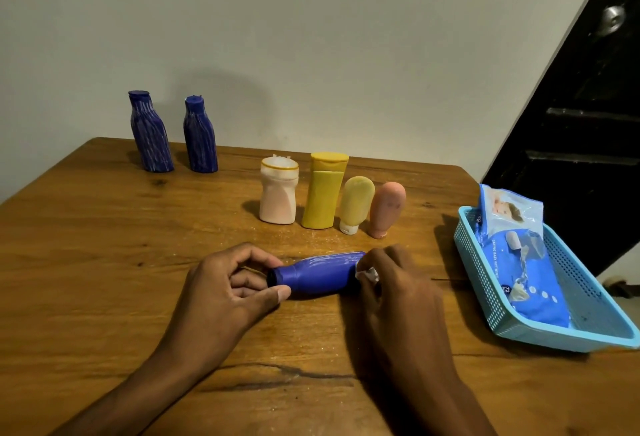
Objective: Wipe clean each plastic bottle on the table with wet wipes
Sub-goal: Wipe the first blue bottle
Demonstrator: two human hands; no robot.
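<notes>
Both of my hands are on the blue bottle (320,273) lying on its side near the front of the wooden table (104,262). With my left hand (225,292) I curl thumb and fingers around its capped neck, which points left. With my right hand (398,293) I clutch a crumpled white wet wipe (367,274) pressed against the bottle's base end. The near side of the bottle looks smooth and solid blue; its far upper edge carries pale streaks.

At the right edge of the table sits a light blue mesh basket (585,300) with a blue pack of wipes (526,273) in it. I can read "BABY WET WIPES" and "72" on the pack; the rest is too small to make out.

Two more blue bottles (150,132) (201,136) stand at the far left, both covered in whitish streaks. Just beyond my hands, four stand in a row: a pale pink bottle (278,193), a yellow bottle (324,191), a small yellow tube (356,205) and a small pink tube (386,209), both tubes cap-down.
</notes>
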